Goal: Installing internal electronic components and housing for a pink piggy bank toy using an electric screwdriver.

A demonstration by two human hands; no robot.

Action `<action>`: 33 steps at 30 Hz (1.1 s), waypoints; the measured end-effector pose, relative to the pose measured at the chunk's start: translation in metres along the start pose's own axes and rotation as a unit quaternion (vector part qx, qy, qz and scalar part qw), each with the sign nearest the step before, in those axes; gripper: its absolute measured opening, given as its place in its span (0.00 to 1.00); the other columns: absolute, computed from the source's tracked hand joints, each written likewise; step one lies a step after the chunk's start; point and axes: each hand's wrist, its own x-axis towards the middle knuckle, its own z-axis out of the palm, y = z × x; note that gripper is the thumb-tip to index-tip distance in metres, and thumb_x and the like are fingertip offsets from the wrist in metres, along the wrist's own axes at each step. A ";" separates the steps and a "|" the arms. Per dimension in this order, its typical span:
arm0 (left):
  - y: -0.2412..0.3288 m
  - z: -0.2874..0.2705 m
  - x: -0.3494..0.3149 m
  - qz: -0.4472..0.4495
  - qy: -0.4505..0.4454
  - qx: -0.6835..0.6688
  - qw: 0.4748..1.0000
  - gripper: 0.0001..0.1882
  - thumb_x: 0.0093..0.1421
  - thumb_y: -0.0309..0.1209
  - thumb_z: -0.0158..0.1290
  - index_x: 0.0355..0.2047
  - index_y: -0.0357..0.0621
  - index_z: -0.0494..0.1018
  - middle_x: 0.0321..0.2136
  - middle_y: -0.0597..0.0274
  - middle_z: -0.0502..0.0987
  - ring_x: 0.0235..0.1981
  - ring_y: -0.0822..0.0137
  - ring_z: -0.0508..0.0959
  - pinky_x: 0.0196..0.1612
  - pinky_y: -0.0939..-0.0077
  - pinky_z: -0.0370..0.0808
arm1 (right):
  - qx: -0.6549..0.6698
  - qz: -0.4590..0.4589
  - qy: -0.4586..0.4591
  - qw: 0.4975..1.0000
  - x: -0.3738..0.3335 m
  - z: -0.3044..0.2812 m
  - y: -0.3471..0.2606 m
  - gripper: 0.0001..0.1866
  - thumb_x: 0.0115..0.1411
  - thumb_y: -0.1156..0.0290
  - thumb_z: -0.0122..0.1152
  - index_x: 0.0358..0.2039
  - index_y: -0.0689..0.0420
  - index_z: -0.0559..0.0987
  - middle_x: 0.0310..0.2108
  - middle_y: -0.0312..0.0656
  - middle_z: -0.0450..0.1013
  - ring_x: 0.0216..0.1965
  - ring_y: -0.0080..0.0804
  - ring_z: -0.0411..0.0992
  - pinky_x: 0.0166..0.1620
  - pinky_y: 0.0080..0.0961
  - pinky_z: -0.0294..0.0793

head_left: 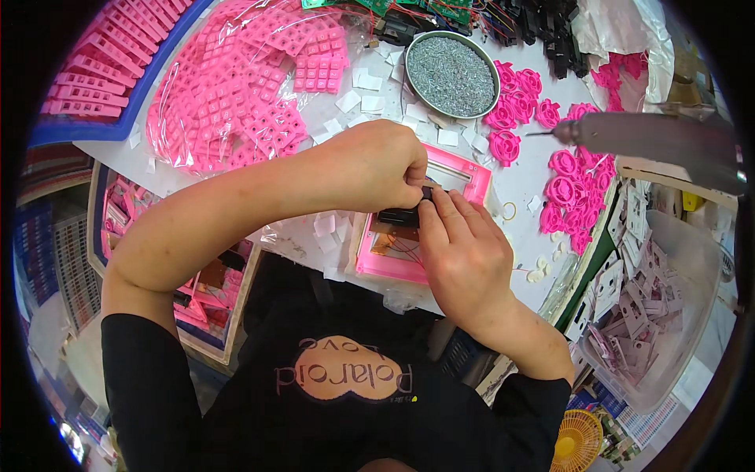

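A pink plastic frame [367,261] lies on the table before me, with a brown board and thin red wires inside it. Over the board sits a black plastic part [399,217], partly hidden by my hands. My left hand [381,161] reaches in from the left with its fingers curled into a pinch at the part's upper end. Against the same end press the bunched fingers of my right hand [469,256], its fingertips meeting those of the left. What lies between the fingertips is mostly hidden.
Pink keypads in a clear bag [228,94] cover the far left. A round tin of small screws [452,75] stands at the back. Pink ring-shaped parts [566,193] lie right, below a hanging electric screwdriver [645,138]. A clear bin [668,315] stands at right.
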 end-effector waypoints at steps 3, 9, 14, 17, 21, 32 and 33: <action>-0.001 0.000 0.000 0.001 -0.002 -0.004 1.000 0.11 0.49 0.32 0.60 0.26 0.35 0.80 0.24 0.48 0.80 0.29 0.53 0.81 0.34 0.63 0.76 | -0.026 -0.012 0.002 1.000 -0.001 0.000 0.000 0.18 0.51 0.73 0.60 0.42 0.68 0.79 0.46 0.57 0.76 0.47 0.49 0.77 0.51 0.44 0.75; 0.000 0.001 0.003 0.022 0.002 0.001 1.000 0.10 0.49 0.31 0.59 0.26 0.34 0.79 0.24 0.47 0.79 0.27 0.55 0.80 0.33 0.64 0.76 | -0.001 -0.005 0.006 1.000 0.000 0.000 0.005 0.22 0.49 0.73 0.63 0.46 0.66 0.77 0.46 0.53 0.77 0.42 0.48 0.78 0.46 0.41 0.77; -0.003 -0.005 0.005 0.002 -0.036 -0.008 0.999 0.10 0.51 0.30 0.58 0.28 0.34 0.79 0.22 0.49 0.78 0.25 0.57 0.80 0.31 0.66 0.75 | 0.250 0.075 0.385 0.885 0.005 -0.033 0.095 0.24 0.58 0.80 0.64 0.55 0.67 0.70 0.48 0.51 0.76 0.47 0.40 0.76 0.53 0.35 0.75; 0.007 -0.012 0.011 -0.036 -0.078 -0.022 0.996 0.10 0.52 0.30 0.57 0.29 0.33 0.79 0.21 0.52 0.78 0.23 0.61 0.79 0.30 0.67 0.75 | 0.269 0.137 0.560 0.772 0.037 -0.086 0.188 0.22 0.63 0.76 0.56 0.56 0.69 0.66 0.54 0.57 0.71 0.54 0.44 0.71 0.58 0.41 0.73; 0.015 -0.022 0.013 -0.093 -0.117 -0.038 0.988 0.11 0.53 0.31 0.57 0.29 0.33 0.78 0.21 0.55 0.78 0.21 0.65 0.78 0.28 0.68 0.74 | 0.496 0.106 0.414 0.756 0.071 -0.099 0.255 0.25 0.67 0.63 0.53 0.60 0.65 0.67 0.48 0.54 0.73 0.49 0.43 0.73 0.57 0.41 0.71; 0.007 -0.015 0.017 -0.068 -0.101 -0.036 0.992 0.09 0.52 0.31 0.59 0.29 0.36 0.79 0.18 0.62 0.78 0.20 0.74 0.76 0.25 0.75 0.72 | 0.622 0.097 0.327 0.705 0.071 -0.066 0.134 0.42 0.49 0.66 0.55 0.67 0.53 0.54 0.50 0.43 0.65 0.45 0.34 0.70 0.47 0.37 0.78; 0.010 -0.016 0.019 -0.081 -0.105 -0.036 0.990 0.09 0.53 0.30 0.59 0.30 0.36 0.80 0.19 0.63 0.78 0.20 0.74 0.76 0.25 0.76 0.72 | 0.630 0.087 0.331 0.697 0.068 -0.067 0.131 0.44 0.51 0.62 0.58 0.67 0.53 0.53 0.49 0.42 0.65 0.44 0.32 0.69 0.45 0.35 0.78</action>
